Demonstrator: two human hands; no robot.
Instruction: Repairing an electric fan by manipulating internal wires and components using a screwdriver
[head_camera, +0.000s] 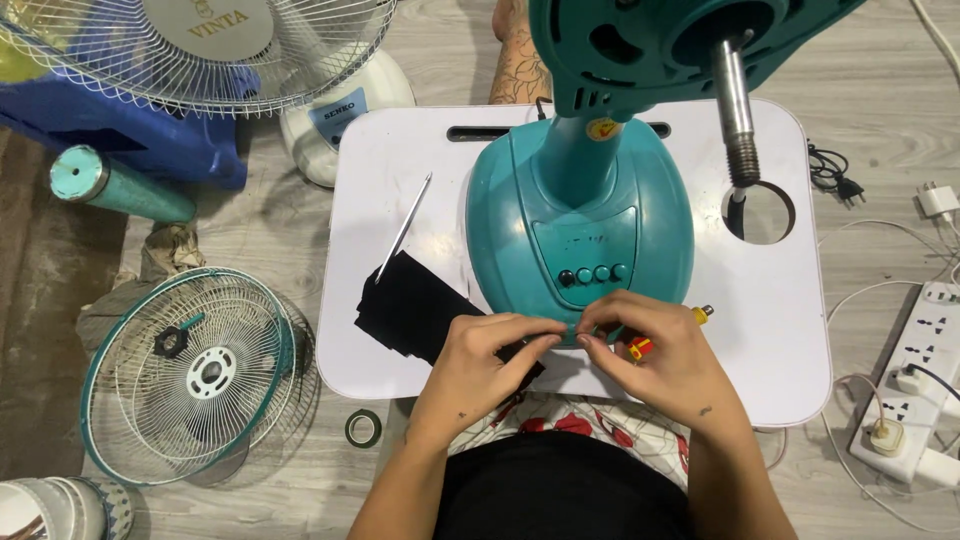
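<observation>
While both hands' fingers (545, 338) pinch together, they touch the glossy teal plastic fan base (580, 230).

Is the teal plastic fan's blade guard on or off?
Off: the teal fan shows a bare metal shaft; a round wire guard lies on the floor.

Left floor: a detached fan guard (195, 375) in teal and white wire lies flat, a green tape ring (363, 428) just beside it.
Top left: a white fan (215, 45) (its cage facing up) over a blue bin (120, 140).
Near it: a teal tube (118, 186).
Right floor: a white power strip (915, 385) with plugs, a black cord (830, 172).
</observation>
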